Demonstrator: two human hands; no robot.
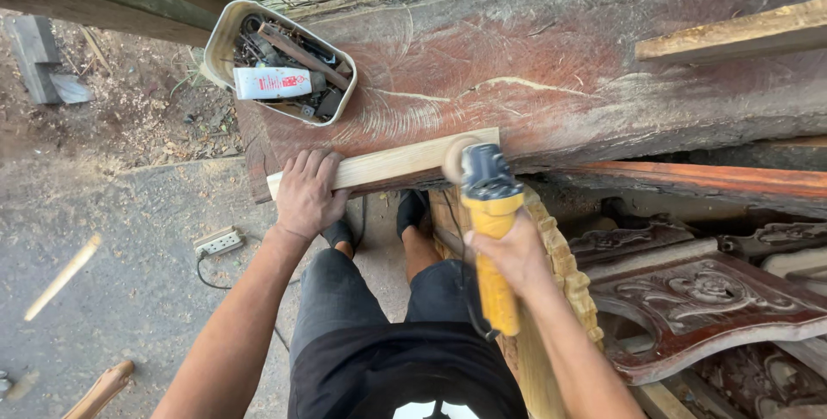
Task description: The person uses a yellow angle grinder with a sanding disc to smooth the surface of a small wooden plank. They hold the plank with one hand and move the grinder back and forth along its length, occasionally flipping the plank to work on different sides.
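A pale wooden bar (405, 159) lies along the near edge of a big reddish wood slab (517, 74). My left hand (307, 192) presses down on the bar's left end. My right hand (517, 255) grips the yellow body of an angle grinder (491, 229). Its round sanding disc (457, 158) touches the bar near the bar's right end. The grinder's black cord runs back past my legs.
A white tub (226, 36) of metal parts and a tube stands on the slab's left end. Carved dark wood panels (706, 298) lie at right, a plank (741, 33) at top right. A white power strip (219, 242) and wood sticks lie on the concrete floor.
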